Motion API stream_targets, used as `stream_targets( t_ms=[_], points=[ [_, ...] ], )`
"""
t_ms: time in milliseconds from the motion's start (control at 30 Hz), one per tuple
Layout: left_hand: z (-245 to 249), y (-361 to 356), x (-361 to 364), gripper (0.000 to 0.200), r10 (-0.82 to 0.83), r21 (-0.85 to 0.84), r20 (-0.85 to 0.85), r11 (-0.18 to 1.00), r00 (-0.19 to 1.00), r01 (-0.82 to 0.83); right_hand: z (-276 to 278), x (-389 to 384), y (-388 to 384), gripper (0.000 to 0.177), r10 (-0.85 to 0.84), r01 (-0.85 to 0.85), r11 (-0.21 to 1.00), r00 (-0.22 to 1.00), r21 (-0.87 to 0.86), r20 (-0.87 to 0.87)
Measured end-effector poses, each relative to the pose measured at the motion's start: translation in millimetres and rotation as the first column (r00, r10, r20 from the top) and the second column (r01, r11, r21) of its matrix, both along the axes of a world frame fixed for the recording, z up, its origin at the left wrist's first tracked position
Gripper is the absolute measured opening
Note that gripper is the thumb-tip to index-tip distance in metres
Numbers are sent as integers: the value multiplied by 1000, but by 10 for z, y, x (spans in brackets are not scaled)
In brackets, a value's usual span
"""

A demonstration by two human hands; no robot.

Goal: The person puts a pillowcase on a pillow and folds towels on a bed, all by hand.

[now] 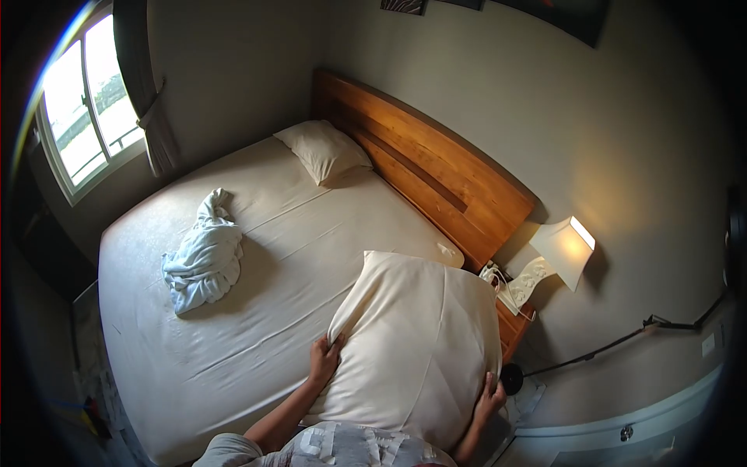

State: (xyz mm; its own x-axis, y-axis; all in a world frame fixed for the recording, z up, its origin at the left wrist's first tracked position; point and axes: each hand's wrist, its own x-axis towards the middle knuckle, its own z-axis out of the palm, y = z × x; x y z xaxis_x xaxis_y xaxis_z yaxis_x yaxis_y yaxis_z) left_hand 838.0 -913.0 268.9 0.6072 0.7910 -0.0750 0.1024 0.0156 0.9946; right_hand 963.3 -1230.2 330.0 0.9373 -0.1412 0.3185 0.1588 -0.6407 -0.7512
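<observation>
A cream pillow (pixel 412 342) is held up in front of my body, over the near right side of the bed. My left hand (pixel 325 359) is closed on its left edge. On the opposite edge, my right hand (pixel 489 398) grips the pillow low down, fingers wrapped at the side. Beyond it lies the bed (pixel 288 257) with a cream, slightly wrinkled sheet. A crumpled pale blue cloth (pixel 206 257) rests on the sheet at the left. Another cream pillow (pixel 323 149) lies at the far end against the wooden headboard (pixel 428 171).
A lit lamp (pixel 564 245) stands on a wooden nightstand (pixel 513 327) with white cables. A black jointed arm (pixel 599 352) extends along the right wall. At the upper left is a window (pixel 89 101) with a dark tied curtain (pixel 144 86).
</observation>
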Motion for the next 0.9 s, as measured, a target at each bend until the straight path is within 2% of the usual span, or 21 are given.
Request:
stream_targets(
  t_ms=[67,100,133,167,200,233,267,300,333,367,400,433,467,567,667,700,733,767,800,867,900],
  points=[
    [-114,115,216,30,77,18,0,997,997,-77,-76,448,167,41,63,-67,995,996,-70,-64],
    [-280,168,366,29,143,40,81,988,986,-147,-103,696,316,41,135,-134,991,991,5,-21],
    [-307,217,488,28,183,53,52,981,982,-185,-161,954,463,41,204,-206,976,979,78,26],
    [-296,251,610,27,247,97,56,963,967,-251,-281,1261,545,40,223,-221,974,974,47,-49],
    [-343,271,767,27,309,143,71,938,948,-316,-579,1678,573,41,304,-303,952,952,49,-15],
    [-463,332,944,26,368,131,96,917,925,-378,-493,1961,757,42,349,-348,937,933,22,-89],
    [-549,369,1089,26,406,105,33,907,913,-407,-402,2244,958,42,387,-393,920,907,-3,-166],
    [-561,313,1206,27,448,106,30,887,893,-449,-431,2458,1080,42,417,-423,906,894,0,-161],
    [-537,408,1576,27,504,109,80,853,860,-510,-373,2944,1371,42,466,-468,884,878,7,-105],
    [-712,469,1851,28,546,118,95,824,833,-554,-532,3387,1590,41,536,-547,836,831,44,147],
    [-610,556,2046,30,570,188,-77,814,818,-550,-457,3709,1853,42,578,-581,814,812,15,81],
    [-687,654,2367,30,589,228,-14,789,808,-571,-735,4224,2029,43,626,-630,776,767,-19,140],
    [-796,719,2669,31,608,254,47,760,792,-598,-641,4511,2264,44,669,-673,739,731,-18,131],
    [-844,1058,3568,30,608,256,-17,770,794,-584,-1094,5699,2967,45,752,-787,616,602,37,268],
    [-1193,1370,4271,32,608,334,-41,756,793,-563,-1244,6414,3529,40,744,-738,663,629,-129,226],
    [-1432,1456,4458,34,551,297,-103,811,828,-503,-1438,6660,3653,32,754,-738,655,626,-164,199],
    [-1683,1510,4607,37,486,251,-165,862,858,-440,-1694,6852,3740,32,771,-757,637,625,-144,122],
    [-1880,1530,4712,50,356,101,-324,934,876,-343,-1989,7032,3790,33,782,-773,622,621,-125,48],
    [-2546,1609,4755,68,241,-79,-204,962,949,-262,-2306,7193,3809,36,790,-787,608,613,-105,-22],
    [-2629,1387,4837,86,176,-100,-384,968,906,-231,-3094,7415,3743,52,688,-775,591,630,-225,-362],
    [-2804,1314,4845,95,136,-154,-407,964,903,-215,-3174,7324,3665,72,630,-763,571,643,-303,-436]
  ],
)
